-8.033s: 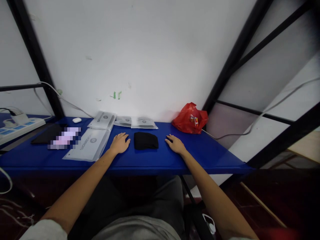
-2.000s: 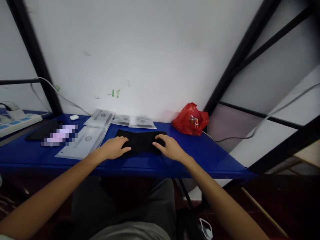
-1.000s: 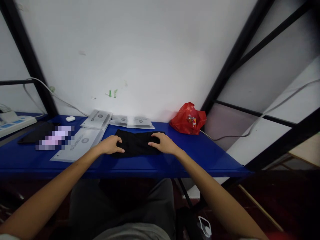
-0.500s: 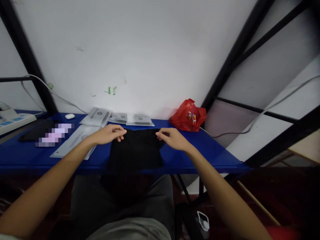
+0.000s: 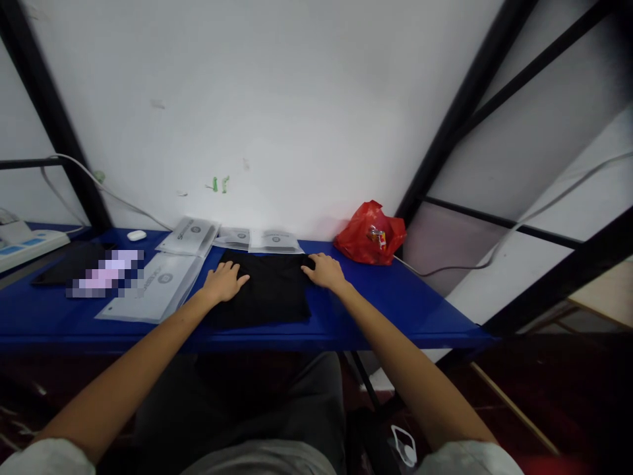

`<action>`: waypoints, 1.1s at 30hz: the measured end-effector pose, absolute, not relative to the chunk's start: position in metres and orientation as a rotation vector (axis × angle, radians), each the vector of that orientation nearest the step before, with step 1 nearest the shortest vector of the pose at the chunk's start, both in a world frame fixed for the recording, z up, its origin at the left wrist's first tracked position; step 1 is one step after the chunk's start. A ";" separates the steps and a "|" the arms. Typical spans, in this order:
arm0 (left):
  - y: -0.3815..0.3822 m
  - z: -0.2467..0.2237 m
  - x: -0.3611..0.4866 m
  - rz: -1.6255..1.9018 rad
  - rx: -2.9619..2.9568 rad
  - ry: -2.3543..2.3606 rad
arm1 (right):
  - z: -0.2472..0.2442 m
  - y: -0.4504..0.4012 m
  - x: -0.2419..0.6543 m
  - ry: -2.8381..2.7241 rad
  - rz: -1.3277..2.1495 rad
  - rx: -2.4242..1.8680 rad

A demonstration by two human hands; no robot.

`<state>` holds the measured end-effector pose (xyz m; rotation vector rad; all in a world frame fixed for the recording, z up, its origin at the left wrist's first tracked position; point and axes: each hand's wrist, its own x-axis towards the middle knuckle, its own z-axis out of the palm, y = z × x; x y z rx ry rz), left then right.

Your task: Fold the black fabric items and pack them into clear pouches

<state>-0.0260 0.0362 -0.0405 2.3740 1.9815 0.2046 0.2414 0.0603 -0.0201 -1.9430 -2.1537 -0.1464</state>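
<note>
A black piece of cloth (image 5: 270,290), perhaps a garment, lies spread on the blue table (image 5: 376,310) in front of me; its exact kind does not show. My left hand (image 5: 225,282) rests palm down on its upper left part, with the fingers spread. At the upper right corner, my right hand (image 5: 325,269) lies with fingers stretched over the cloth's edge. Neither hand is seen gripping the fabric. Just left of the cloth is a large frosted plastic bag (image 5: 158,290) with printed lettering.
Smaller frosted bags (image 5: 190,236) lie along the wall. A red plastic bag (image 5: 368,237) sits at the back right. To the left are a white earbud case (image 5: 137,235), a dark tablet-like object (image 5: 59,267) and a white power strip (image 5: 32,251).
The cloth has come down flatter on the table. Both hands went from pinching its upper corners to lying on it with fingers extended, the left one lower.
</note>
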 end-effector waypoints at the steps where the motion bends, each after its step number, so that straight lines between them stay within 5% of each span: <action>1: 0.037 -0.042 -0.027 0.215 2.380 1.991 | -0.021 0.063 0.239 -2.109 -0.144 -1.967; 25: 0.037 -0.059 -0.029 0.372 2.398 2.083 | -0.024 0.077 0.209 -1.867 -0.080 -2.141; 33: 0.037 -0.060 -0.031 0.382 2.404 2.078 | -0.009 0.064 0.264 -1.680 0.037 -2.158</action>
